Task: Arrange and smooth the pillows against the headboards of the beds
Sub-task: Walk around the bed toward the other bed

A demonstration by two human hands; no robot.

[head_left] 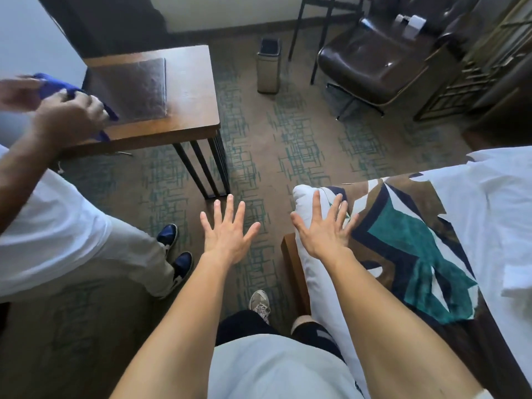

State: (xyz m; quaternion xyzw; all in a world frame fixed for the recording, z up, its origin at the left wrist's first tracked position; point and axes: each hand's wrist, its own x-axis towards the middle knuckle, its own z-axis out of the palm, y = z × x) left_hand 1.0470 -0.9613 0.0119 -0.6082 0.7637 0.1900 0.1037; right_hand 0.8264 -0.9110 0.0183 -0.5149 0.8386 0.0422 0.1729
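Both my hands are stretched out in front of me, palms down and fingers spread. My left hand (pixel 227 231) hovers over the patterned carpet and holds nothing. My right hand (pixel 324 226) is over the corner of a bed (pixel 489 203) at the right, which has white linen and a brown, teal and navy patterned runner (pixel 411 234). Whether the right hand touches the bed corner I cannot tell. No pillow or headboard is in view.
Another person in a white shirt stands at the left, holding a blue cloth (pixel 57 87) at a wooden desk (pixel 172 90). A small metal bin (pixel 269 67) and a dark leather armchair (pixel 383 59) stand beyond on the carpet.
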